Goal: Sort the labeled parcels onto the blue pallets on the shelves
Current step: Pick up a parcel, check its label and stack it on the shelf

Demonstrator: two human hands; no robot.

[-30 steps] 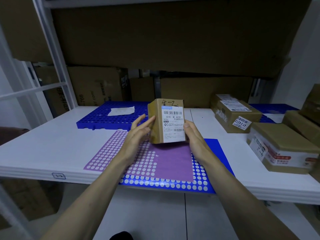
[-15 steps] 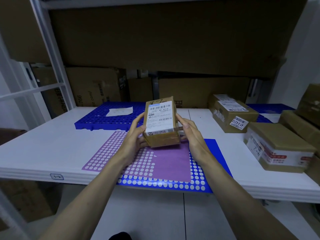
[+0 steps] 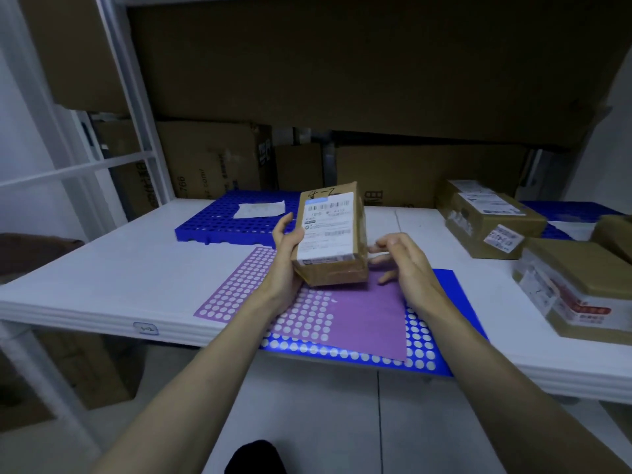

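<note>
The parcel [image 3: 330,234] is in my left hand [image 3: 285,254], held in the air above the purple dotted sheet [image 3: 362,313] at the front of the white shelf [image 3: 102,268]. My left thumb lies on the label face and the fingers wrap the far side. My right hand [image 3: 405,265] is off the parcel, just beside its right edge, fingers relaxed and spread, holding nothing.

Progress, as I judge it: this parcel is not yet placed. The blue pallet [image 3: 212,227] at the rear left carries only a white slip of paper [image 3: 260,209]. Three other taped parcels [image 3: 492,220] sit at the right; the rear ones appear to rest on a second blue pallet [image 3: 564,212], though the contact is partly hidden. Sorting is therefore under way, with at least this parcel left.

Condition of the parcel: a small brown carton, tilted back, wrapped in glossy tape. A white shipping label with barcodes covers the facing side. A handwritten mark reading "4-2" sits above the label. A tag [image 3: 145,328] on the shelf edge is too small to read with confidence.
</note>
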